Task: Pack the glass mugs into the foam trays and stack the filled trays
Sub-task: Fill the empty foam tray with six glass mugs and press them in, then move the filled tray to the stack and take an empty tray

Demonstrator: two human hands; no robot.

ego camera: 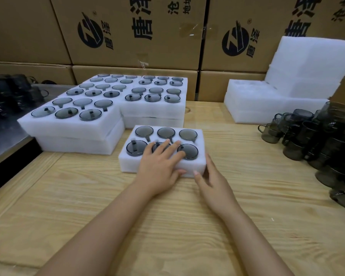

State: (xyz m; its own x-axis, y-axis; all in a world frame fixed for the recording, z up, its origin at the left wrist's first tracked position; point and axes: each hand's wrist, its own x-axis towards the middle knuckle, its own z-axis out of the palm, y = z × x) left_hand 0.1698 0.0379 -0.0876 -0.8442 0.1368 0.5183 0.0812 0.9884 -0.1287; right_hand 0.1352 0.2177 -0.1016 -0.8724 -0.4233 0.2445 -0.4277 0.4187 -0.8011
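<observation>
White foam tray (pixel 127 165) with six smoky mugs (pixel 188 134) sits mid-bench. The left hand (pixel 158 168) lies flat on top, fingers straight, and the right hand (pixel 213 184) is open against its near right corner. Five filled trays (pixel 72 129) show back left; loose mugs (pixel 311 140) crowd the right edge.

1 near foam tray (pixel 127 164) with 6 glass mugs (pixel 188 134), 5 filled trays (pixel 68 126) topping the far-left stacks with 30 mugs, 2 hands (pixel 159 166)

Left hand (pixel 160 166) lies flat on the filled foam tray (pixel 128 163); right hand (pixel 214 183) touches its near corner.
</observation>
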